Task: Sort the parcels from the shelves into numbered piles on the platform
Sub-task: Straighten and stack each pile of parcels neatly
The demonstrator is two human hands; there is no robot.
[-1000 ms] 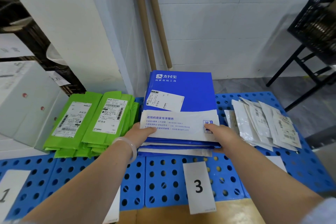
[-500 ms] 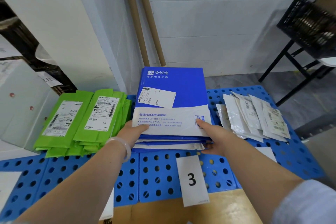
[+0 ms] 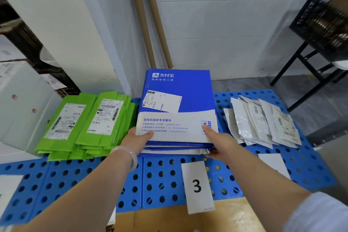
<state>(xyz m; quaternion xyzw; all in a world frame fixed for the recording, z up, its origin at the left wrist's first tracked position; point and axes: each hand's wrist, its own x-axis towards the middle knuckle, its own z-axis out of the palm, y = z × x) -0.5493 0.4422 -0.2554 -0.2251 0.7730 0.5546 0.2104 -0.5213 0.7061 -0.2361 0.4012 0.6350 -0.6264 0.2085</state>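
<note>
A stack of blue-and-white parcels (image 3: 178,100) lies on the blue perforated platform (image 3: 162,181), behind a white card marked 3 (image 3: 197,186). My left hand (image 3: 136,142) grips the stack's near left edge, thumb on top of the white band. My right hand (image 3: 219,142) grips the near right corner, thumb on top and fingers under the edge. To the left sit green parcels (image 3: 88,124) in two overlapping rows. To the right lie several white pouches (image 3: 263,122) fanned out.
Two cardboard tubes (image 3: 150,19) lean in the wall corner behind the stack. A black crate on a black stand (image 3: 320,30) is at the far right. White boxes (image 3: 17,100) stand at the left. Another white card (image 3: 271,162) lies at the right.
Both hands stay on the blue stack's near edge. The view has shifted slightly right, so the stack and the 3 card sit a little further left in the frame.
</note>
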